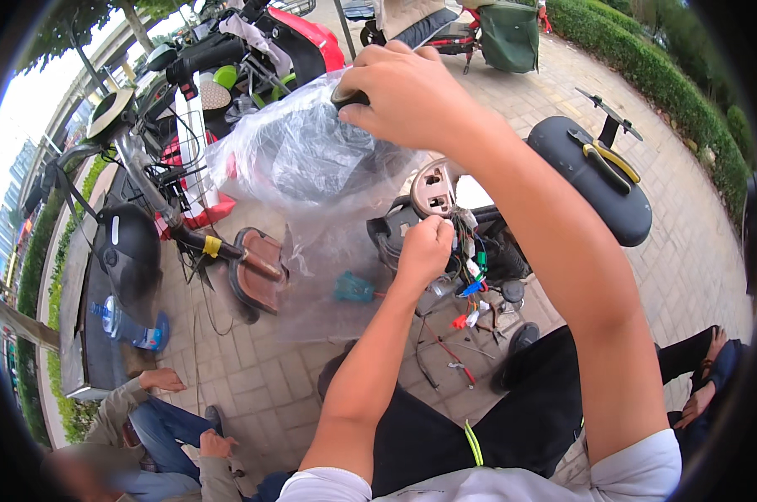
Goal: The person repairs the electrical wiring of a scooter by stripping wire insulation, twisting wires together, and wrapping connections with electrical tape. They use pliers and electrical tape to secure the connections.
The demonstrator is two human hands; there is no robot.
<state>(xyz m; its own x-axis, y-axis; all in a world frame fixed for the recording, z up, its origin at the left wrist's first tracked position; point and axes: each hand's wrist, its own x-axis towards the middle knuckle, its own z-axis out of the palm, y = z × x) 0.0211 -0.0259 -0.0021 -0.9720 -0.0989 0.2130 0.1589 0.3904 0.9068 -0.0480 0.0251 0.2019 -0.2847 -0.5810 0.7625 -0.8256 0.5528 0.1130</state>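
My right hand [395, 92] is raised, closed on a dark rounded object [349, 98] at the top of a crumpled clear plastic bag [295, 151], which hangs over the scooter parts. My left hand [428, 243] is closed beside the bundle of wires with coloured connectors [477, 272]; what its fingers grip is unclear. Just above it sits a round beige part with cut-outs [433, 188]. A small teal item [353, 287] shows through the plastic.
A scooter's handlebar frame [131, 159] stands left; a black seat [562, 184] with yellow-handled pliers [608, 165] lies right. Loose cables [445, 360] are on the paving. A seated person [161, 427] is at lower left, another person's legs [696, 368] at right. Parked scooters [303, 42] stand behind.
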